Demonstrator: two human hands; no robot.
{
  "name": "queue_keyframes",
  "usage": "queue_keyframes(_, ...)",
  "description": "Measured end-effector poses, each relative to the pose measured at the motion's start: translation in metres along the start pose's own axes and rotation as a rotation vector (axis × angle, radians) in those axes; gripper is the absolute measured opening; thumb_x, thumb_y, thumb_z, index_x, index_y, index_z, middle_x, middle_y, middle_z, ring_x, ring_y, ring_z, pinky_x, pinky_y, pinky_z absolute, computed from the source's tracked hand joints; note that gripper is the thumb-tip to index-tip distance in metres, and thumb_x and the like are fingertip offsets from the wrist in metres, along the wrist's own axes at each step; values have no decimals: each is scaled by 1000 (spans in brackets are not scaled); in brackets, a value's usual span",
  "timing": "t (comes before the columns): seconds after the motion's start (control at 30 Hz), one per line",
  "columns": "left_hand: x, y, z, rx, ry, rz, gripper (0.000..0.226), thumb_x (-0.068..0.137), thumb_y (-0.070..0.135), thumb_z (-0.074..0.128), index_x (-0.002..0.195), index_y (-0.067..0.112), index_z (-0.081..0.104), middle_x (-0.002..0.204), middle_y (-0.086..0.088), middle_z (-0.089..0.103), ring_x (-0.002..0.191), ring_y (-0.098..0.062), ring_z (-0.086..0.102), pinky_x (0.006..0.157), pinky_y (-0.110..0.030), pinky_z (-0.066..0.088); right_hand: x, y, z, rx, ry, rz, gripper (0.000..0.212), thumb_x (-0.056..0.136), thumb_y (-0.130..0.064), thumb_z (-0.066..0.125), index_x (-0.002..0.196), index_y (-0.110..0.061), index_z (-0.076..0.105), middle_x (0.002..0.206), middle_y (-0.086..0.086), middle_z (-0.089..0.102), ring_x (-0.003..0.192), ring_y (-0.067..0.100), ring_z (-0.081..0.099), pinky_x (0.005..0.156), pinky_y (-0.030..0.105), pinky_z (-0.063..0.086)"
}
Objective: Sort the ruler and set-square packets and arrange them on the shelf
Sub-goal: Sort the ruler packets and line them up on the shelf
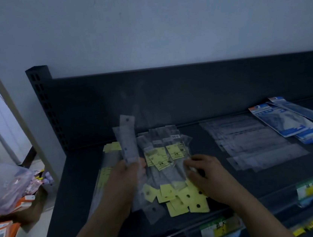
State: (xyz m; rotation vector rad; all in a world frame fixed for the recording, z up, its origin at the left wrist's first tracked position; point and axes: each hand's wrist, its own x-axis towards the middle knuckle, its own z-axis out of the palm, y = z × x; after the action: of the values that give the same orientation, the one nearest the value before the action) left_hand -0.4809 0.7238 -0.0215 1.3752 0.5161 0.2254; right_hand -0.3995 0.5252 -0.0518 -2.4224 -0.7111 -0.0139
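Above the dark shelf point(204, 144), the left hand point(123, 174) is gripping a clear ruler packet point(129, 141) upright, its fingers curling around the lower end. The right hand point(204, 170) is pinching a second packet point(187, 165) atop the yellow-carded pile point(178, 196).

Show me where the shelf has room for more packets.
Bare shelf shows in front of the clear packets on the right, and in a strip between them and the yellow-tagged pile. The middle is crowded around that pile, where the right hand is; blue packets fill the far right.
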Motion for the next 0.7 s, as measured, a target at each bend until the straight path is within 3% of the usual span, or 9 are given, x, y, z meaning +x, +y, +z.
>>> queue_keyframes(0.07,-3,0,1,29,-23,-16,22,97,17,51,90,8,70,87,-14,74,76,-25,69,76,-37,54,-4,-4,-4,35,-68,53,33,98,-30,46,129,-28,58,141,-5,40,134,15,26,104,23,26)
queue_keyframes(0.13,-4,0,0,31,-26,-14,23,97,16,51,91,7,71,85,-12,74,73,-25,70,73,-36,55,-8,-7,-8,34,-103,59,34,99,-30,45,131,-29,56,148,-5,35,137,13,24,107,24,25)
queue_keyframes(0.23,-4,2,-2,12,-33,-17,21,96,15,52,88,7,70,78,-9,73,64,-21,69,62,-31,56,-8,-9,-10,134,-53,55,28,98,-20,49,118,-11,66,142,6,48,119,8,47,91,19,42)
queue_keyframes(0.33,-6,2,-1,25,-73,-28,21,97,15,52,90,6,69,85,-13,71,68,-23,68,65,-31,54,-8,-12,-9,164,13,101,30,96,-21,53,120,-8,65,139,7,51,118,4,48,84,7,38)
queue_keyframes(0.4,-6,2,1,20,-91,-42,21,97,15,51,87,8,68,83,-12,71,67,-21,68,65,-31,55,-6,-13,-6,149,-9,86,30,96,-19,53,118,-1,63,133,12,53,110,11,51,80,13,41)
queue_keyframes(0.53,-9,5,-1,-75,-66,2,24,99,13,47,88,8,68,82,-8,73,65,-15,70,65,-30,56,-9,-14,-4,174,89,130,34,96,-26,53,130,-21,58,142,-5,46,129,5,42,95,12,31)
queue_keyframes(0.63,-13,11,2,-182,-56,92,22,100,19,45,99,12,66,96,-6,74,86,-16,70,78,-37,55,-14,-28,-7,364,135,95,28,92,-28,60,119,-27,63,121,-15,60,109,-3,57,84,8,43)
queue_keyframes(0.7,-19,19,14,-244,-148,114,25,101,23,43,111,14,64,101,-4,74,94,-18,70,80,-39,55,-16,-46,-8,578,51,71,19,88,-30,64,107,-27,68,103,-8,70,93,5,65,79,19,51)
